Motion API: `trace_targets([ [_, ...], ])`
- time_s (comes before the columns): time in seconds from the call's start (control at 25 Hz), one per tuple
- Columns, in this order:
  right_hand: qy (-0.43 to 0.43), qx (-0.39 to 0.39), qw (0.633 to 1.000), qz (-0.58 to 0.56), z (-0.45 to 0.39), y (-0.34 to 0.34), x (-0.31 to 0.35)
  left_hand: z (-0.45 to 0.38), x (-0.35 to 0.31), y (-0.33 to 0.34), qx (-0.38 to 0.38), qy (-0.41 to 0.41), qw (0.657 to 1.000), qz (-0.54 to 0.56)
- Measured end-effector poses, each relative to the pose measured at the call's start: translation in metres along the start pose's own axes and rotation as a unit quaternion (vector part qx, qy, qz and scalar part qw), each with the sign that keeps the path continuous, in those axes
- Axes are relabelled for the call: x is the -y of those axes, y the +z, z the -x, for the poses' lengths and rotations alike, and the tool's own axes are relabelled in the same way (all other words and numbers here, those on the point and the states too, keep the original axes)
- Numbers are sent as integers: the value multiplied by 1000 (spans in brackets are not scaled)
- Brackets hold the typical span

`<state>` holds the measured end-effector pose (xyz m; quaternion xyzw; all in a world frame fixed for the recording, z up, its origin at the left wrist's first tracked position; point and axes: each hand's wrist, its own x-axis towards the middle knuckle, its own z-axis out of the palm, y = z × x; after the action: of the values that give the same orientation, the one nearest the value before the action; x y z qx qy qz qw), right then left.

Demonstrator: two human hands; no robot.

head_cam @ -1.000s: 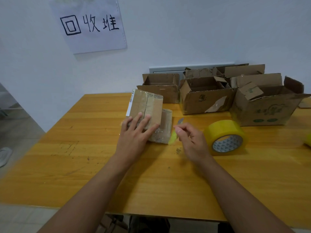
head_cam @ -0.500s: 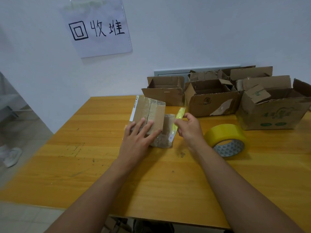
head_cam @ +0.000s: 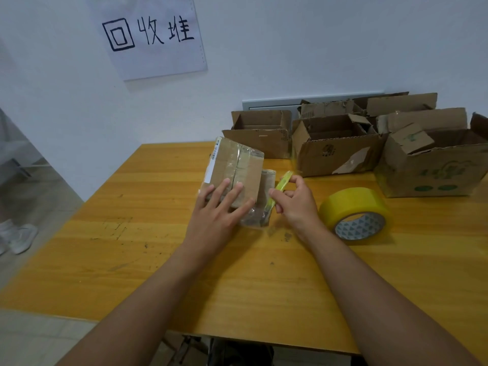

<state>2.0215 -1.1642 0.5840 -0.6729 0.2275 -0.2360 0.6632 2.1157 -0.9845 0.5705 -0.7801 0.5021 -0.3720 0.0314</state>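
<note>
A small taped cardboard box (head_cam: 237, 165) lies on the wooden table (head_cam: 132, 247) with a flap sticking out to its right. My left hand (head_cam: 219, 207) presses flat on the box's near part, fingers straight. My right hand (head_cam: 295, 204) pinches a slim yellow-green utility knife (head_cam: 281, 184) and holds it against the flap's right edge. A roll of yellow tape (head_cam: 353, 212) lies just right of that hand.
Several open cardboard boxes (head_cam: 335, 151) line the wall at the back right of the table. A paper sign (head_cam: 150, 35) hangs on the white wall. At the far left, on the floor, is a person's shoe (head_cam: 21, 239).
My right hand lifted the knife from the table and brought it up against the box's right flap. My left hand stayed pressed on the box.
</note>
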Motion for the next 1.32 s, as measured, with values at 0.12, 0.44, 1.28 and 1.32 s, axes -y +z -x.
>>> trace_targets([
  [0.12, 8, 2, 1000, 10, -1, 0, -4, 1, -3, -1, -7, 4, 1000, -16],
  [0.44, 5, -35, 999, -3, 1, 0, -7, 2, -5, 0, 3, -9, 1000, -24],
  [1.28, -138, -1, 986, 95, 4, -7, -15, 3, -7, 5, -7, -32, 999, -10],
  [1.32, -143, 11, 982, 121, 4, -8, -16, 2, -6, 5, -8, -32, 999, -9],
])
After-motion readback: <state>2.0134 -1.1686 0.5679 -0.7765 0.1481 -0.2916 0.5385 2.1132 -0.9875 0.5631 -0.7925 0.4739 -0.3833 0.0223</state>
